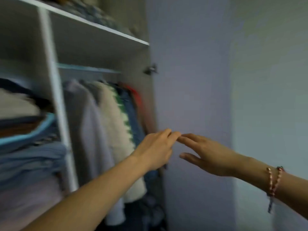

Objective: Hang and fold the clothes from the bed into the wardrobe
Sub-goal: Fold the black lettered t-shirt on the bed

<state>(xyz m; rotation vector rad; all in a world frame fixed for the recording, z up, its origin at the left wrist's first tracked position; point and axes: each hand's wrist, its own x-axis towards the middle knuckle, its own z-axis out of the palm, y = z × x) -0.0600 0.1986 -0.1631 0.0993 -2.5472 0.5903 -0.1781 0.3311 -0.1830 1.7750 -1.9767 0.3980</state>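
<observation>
A wardrobe (48, 47) stands open in the head view, much blurred, with a pale wall (270, 80) at the right and the opened door (191, 80) swung out beside it on its hinge (150, 70). A rail (88, 70) is seen under the top shelf (100, 25), and hanging clothes (113, 130) are crowded along it: grey, cream, blue and red pieces, pressed together. Folded piles (25, 155) are stacked in the left compartment. The bed is not in view, and no garment from it is being carried.

Both arms are stretched forward in front of the door, low and right of the hanging row. The left hand (156, 149) is held with its fingers loosely bent, and nothing is grasped in them as far as the blur allows. The right hand (205, 155), with a corded bracelet (275, 179) at the wrist, is held with fingers straight and released; its fingertips nearly meet those of the left hand. Whether the door is touched cannot be told.

The step in hand is judged to lie between garments, with one placing apparently done and no new piece taken up. For the next move, a turn back to the bed would be called for, and a free gap on the crowded rail would have to be found.
</observation>
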